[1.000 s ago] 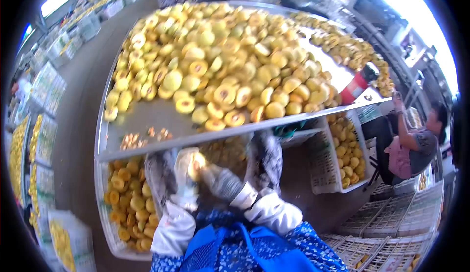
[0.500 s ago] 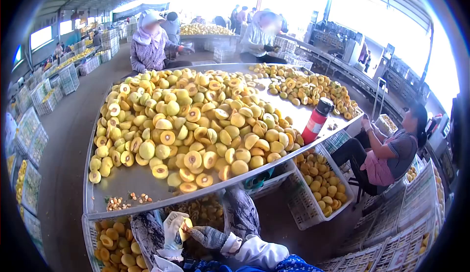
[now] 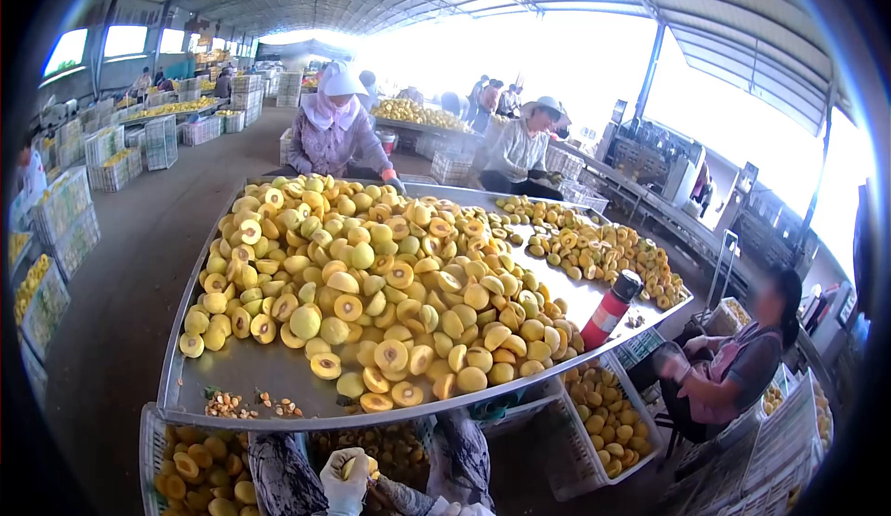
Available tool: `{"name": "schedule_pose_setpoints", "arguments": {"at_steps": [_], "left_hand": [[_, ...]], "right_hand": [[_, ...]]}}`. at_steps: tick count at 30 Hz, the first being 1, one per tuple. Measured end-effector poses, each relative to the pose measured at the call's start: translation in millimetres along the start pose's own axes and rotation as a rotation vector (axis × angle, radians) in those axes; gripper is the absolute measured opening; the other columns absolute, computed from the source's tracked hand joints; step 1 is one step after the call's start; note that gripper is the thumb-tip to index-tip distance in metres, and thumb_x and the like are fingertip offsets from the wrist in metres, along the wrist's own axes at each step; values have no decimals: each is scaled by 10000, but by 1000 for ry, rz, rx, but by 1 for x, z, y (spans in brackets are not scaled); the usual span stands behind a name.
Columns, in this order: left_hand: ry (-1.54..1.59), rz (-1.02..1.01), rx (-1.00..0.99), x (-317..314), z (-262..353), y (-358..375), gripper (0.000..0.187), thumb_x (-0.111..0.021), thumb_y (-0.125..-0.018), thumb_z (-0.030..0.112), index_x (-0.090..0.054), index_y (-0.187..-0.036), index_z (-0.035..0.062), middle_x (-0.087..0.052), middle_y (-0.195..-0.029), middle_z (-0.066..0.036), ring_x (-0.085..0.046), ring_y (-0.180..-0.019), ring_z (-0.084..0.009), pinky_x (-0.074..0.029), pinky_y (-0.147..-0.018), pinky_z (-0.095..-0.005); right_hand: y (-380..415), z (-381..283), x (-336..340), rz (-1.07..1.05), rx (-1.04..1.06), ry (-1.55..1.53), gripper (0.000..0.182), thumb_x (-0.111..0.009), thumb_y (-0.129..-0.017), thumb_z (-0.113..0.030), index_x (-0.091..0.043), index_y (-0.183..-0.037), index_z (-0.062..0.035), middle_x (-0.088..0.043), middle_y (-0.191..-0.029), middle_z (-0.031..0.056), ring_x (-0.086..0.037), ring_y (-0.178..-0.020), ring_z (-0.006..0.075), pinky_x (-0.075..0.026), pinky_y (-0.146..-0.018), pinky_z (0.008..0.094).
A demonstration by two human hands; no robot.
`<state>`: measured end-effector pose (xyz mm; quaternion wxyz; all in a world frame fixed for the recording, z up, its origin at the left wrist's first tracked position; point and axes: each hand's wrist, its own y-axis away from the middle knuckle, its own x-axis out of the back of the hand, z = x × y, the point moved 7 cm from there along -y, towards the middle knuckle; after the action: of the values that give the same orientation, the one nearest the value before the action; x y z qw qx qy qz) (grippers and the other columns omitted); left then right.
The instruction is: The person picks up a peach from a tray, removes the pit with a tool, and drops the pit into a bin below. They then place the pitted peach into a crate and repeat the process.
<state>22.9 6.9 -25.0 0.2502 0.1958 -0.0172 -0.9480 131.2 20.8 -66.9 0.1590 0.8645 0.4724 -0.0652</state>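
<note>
My left hand (image 3: 344,481), in a white glove, is closed around a yellow peach half (image 3: 371,468) at the bottom of the head view, below the table edge. Close beside it on the right is my right hand (image 3: 394,496) in a grey knitted glove, its fingers curled near the fruit. Whether a small tool is in those fingers is hidden. Ahead of both hands, a large heap of halved peaches (image 3: 390,265) covers much of the metal table (image 3: 200,381). Small pits (image 3: 227,405) lie near its front left corner.
Crates of peach halves stand at the lower left (image 3: 148,460) and right (image 3: 557,460) of my legs. A red flask (image 3: 608,312) stands on the table's right side. One person (image 3: 339,126) works across the table; another (image 3: 733,358) sits at the right.
The view has tilted up, so my hands now sit lower in it. The person across the table now reaches a gloved hand to the heap. My left hand still holds a peach half.
</note>
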Motion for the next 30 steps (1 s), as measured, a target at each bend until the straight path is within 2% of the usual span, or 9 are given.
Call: {"name": "schedule_pose_setpoints", "arguments": {"at_steps": [12, 16, 19, 20, 24, 26, 27, 29, 30], "left_hand": [[-437, -394, -522, 13, 57, 5, 279, -722, -776, 193, -621, -918, -25, -657, -765, -97, -626, -672, -128, -501, -621, -237], [-493, -492, -501, 14, 59, 10, 243, -703, -784, 173, -628, -905, -24, -660, -788, -103, -631, -673, -139, -504, -635, -243], [-67, -384, -164, 14, 39, 4, 113, -577, -835, 46, -621, -899, -37, -664, -821, -113, -636, -712, -159, -518, -673, -266], [0, -304, -65, 12, 40, 3, 159, -515, -833, 3, -623, -938, -51, -662, -856, -129, -635, -738, -160, -521, -684, -268], [127, -286, 9, 13, 10, -6, 403, -492, -920, 375, -549, -1050, -2, -644, -851, -141, -626, -659, -215, -521, -557, -311], [908, -308, 445, -4, 9, 11, 424, -444, -930, 445, -540, -1083, 61, -628, -911, -126, -625, -744, -208, -520, -569, -301], [850, -224, 379, 16, -8, 1, 438, -427, -931, 461, -546, -1083, 68, -635, -905, -138, -628, -722, -220, -528, -571, -319], [651, -41, 337, 43, -20, -10, 465, -402, -927, 488, -556, -1031, 62, -636, -852, -132, -614, -641, -249, -502, -511, -317], [574, -17, 237, 50, -19, -10, 481, -396, -928, 491, -561, -1019, 48, -638, -849, -132, -621, -652, -251, -509, -522, -319]], "right_hand": [[-1, 3, -18, -200, -211, -273, 464, -353, -950, -479, -538, -863, -62, -518, -594, 45, -495, -451, 133, -383, -402, 236], [4, 8, -36, -360, -302, -434, 476, -352, -945, -496, -532, -837, -68, -506, -573, 43, -480, -422, 126, -369, -376, 231], [6, 7, -67, -437, -217, -563, 486, -352, -942, -508, -527, -817, -72, -497, -558, 41, -469, -400, 120, -360, -356, 227], [3, -12, -77, -313, -24, -515, 516, -338, -912, -576, -435, -716, -110, -414, -489, 12, -322, -292, 80, -231, -261, 211], [9, 5, -66, -33, -203, -640, 342, -449, -936, -436, -518, -799, -130, -436, -620, -55, -388, -484, 56, -293, -410, 192], [7, 2, -58, -26, -88, -717, 224, -470, -939, -296, -542, -973, -87, -503, -741, -28, -477, -624, 80, -377, -504, 204], [7, 1, -54, -25, -30, -757, 213, -480, -941, -226, -554, -1060, -66, -537, -801, -14, -522, -695, 92, -420, -550, 211], [-3, 13, -30, 45, 26, -508, 150, -500, -891, -166, -530, -990, -58, -526, -783, 41, -528, -694, 184, -432, -578, 289], [-8, 31, -17, 105, 40, 4, 122, -510, -867, -136, -518, -955, -54, -521, -774, 69, -531, -694, 229, -439, -591, 328]]}}
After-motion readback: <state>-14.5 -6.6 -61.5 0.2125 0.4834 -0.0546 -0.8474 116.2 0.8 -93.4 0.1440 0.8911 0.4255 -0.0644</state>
